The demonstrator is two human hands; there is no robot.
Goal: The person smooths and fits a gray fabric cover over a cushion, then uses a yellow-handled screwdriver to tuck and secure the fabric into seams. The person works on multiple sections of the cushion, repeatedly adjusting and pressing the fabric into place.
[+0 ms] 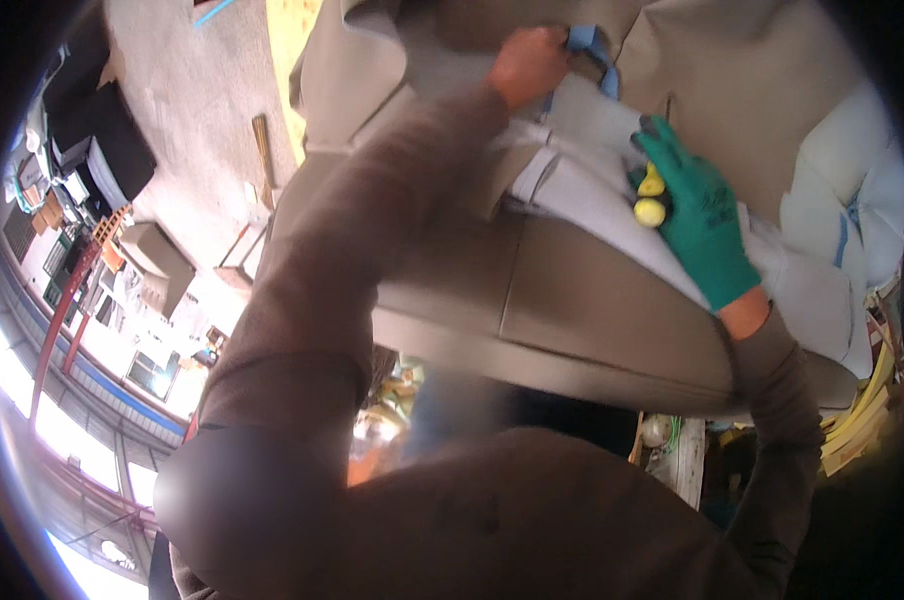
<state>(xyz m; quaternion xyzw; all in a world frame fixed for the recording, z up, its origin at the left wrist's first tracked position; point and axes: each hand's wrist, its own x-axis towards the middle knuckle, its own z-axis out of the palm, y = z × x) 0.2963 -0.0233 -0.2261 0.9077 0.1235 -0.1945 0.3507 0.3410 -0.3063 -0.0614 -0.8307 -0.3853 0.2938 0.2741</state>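
My left hand (532, 65), bare, is closed at the far side of the work, with a blue strip (594, 58) curling out beside its fingers. My right hand (700, 215) wears a green glove and is wrapped round a tool with a yellow-and-black handle (650, 208); its working end is hidden. Both hands are over a large piece covered in grey-brown upholstery material (572, 300). A band of whitish lining (612, 220) lies along it between my hands, with folded edges. Loose grey-brown material (712, 50) bunches up beyond.
White padding (847, 165) bulges at the right. Yellow foam (290, 50) shows at the far left edge of the material. A brush-like stick (263, 150) is on the concrete floor (192, 100) at left, with upholstered pieces (157, 265) farther off. Curved yellow strips (872, 400) lie at lower right.
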